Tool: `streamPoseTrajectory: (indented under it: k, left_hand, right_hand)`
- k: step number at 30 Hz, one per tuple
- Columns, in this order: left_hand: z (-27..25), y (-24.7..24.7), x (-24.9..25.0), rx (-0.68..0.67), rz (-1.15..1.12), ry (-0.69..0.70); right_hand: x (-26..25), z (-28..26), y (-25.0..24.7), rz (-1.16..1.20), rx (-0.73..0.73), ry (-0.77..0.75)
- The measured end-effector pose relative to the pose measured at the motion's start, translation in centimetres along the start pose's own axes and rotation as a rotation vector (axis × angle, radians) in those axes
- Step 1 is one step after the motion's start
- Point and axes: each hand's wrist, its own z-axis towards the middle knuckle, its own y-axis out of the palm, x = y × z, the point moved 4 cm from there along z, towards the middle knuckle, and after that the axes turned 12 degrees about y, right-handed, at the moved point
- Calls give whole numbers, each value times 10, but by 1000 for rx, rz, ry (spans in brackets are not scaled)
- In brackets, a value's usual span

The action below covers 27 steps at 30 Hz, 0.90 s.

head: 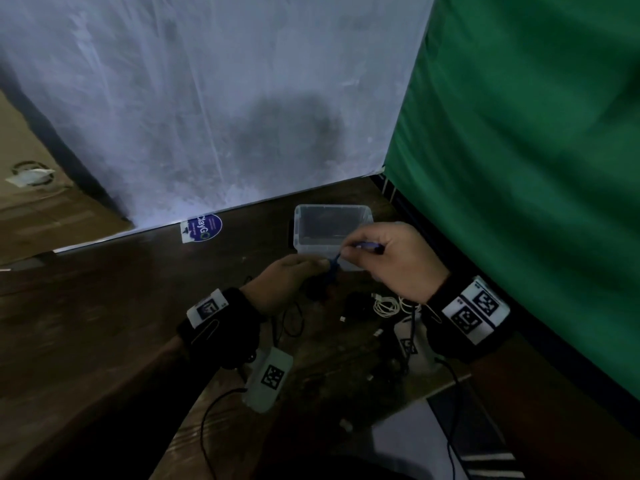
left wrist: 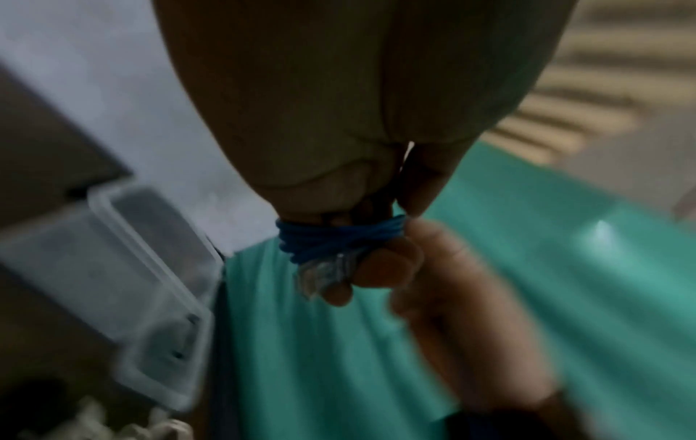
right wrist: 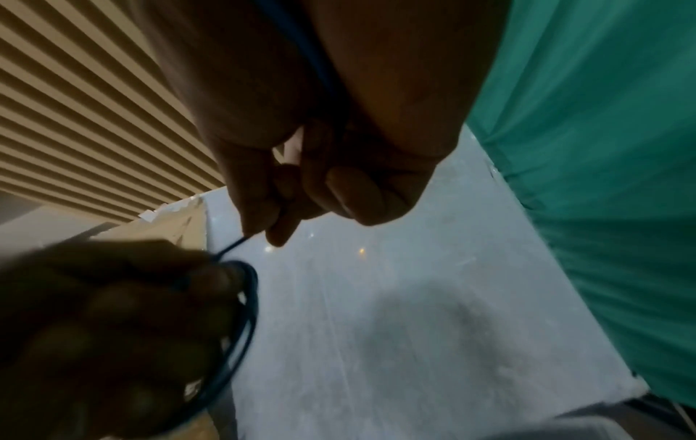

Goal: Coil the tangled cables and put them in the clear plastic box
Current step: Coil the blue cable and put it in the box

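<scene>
Backdrop: white sheet (head: 194, 109) ahead of you, green cloth (head: 526, 168) hanging to your right. Both meet the dark wooden worktop (head: 114, 292) at its far edges.

Clear plastic box (head: 333, 233): sits open on the worktop near the far right corner, just beyond your hands. Contents hard to make out; the inside looks dark.

Your right hand (head: 391, 261): raised in front of the box, fingers curled, pinching the free end of the blue cable (head: 334, 263) between thumb and fingertips. In the right wrist view a short strand runs taut from that pinch down to the coil.

Your left hand (head: 294, 282): just left of and below the right one, fingers closed around the coiled part of the blue cable. The left wrist view shows several blue turns bunched at the fingertips with a pale connector against them.

Remaining cables: a white cable (head: 388, 304) lies loosely looped on the worktop under your right wrist; dark cables (head: 294, 317) lie tangled beside it, under both hands.

A round purple sticker (head: 202, 227) sits at the worktop's far edge, left of the box.
</scene>
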Motion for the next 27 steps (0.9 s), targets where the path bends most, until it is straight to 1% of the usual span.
streamPoseTrajectory:
  k: [1,4,6,7,8,10,12,15,17,19,22,23,24,25,27]
  left_hand:
    - [-1,4,6,-20,-87,-12]
    - [-2,9,19,-123,-241,-47]
    - [-1,12,30,-202,-442,-40]
    - [1,12,36,-197,-551,-6]
    - [4,9,40,-149,-628,40]
    - [13,-4,41,-1,-674,113]
    - [21,-19,36,107,-604,166]
    - [28,-32,19,231,-508,192]
    - [28,-33,15,261,-418,213]
    - [27,-34,15,230,-215,264]
    - [27,-27,15,92,210,295]
    - [26,-23,15,49,294,287]
    - [25,-18,15,11,322,270]
    - [22,-12,17,-16,294,241]
    - [16,-1,21,-41,164,165]
  right_hand:
    - [5,4,-1,40,7,8]
    - [18,10,5,119,19,32]
    - [27,11,16,183,11,94]
    - [32,10,23,202,-12,130]
    - [36,8,31,188,-51,154]
    - [39,-1,50,131,-164,187]
    - [35,-9,63,141,-217,202]
    - [16,-17,65,60,-242,101]
    - [6,-19,58,18,-242,74]
    - [-2,-19,47,-5,-211,68]
    - [-12,-19,29,13,-142,30]
    - [-15,-18,22,15,-109,-3]
    - [-17,-17,16,6,-73,-42]
    - [-20,-16,11,-5,-38,-71]
    - [-18,-11,1,15,18,-79]
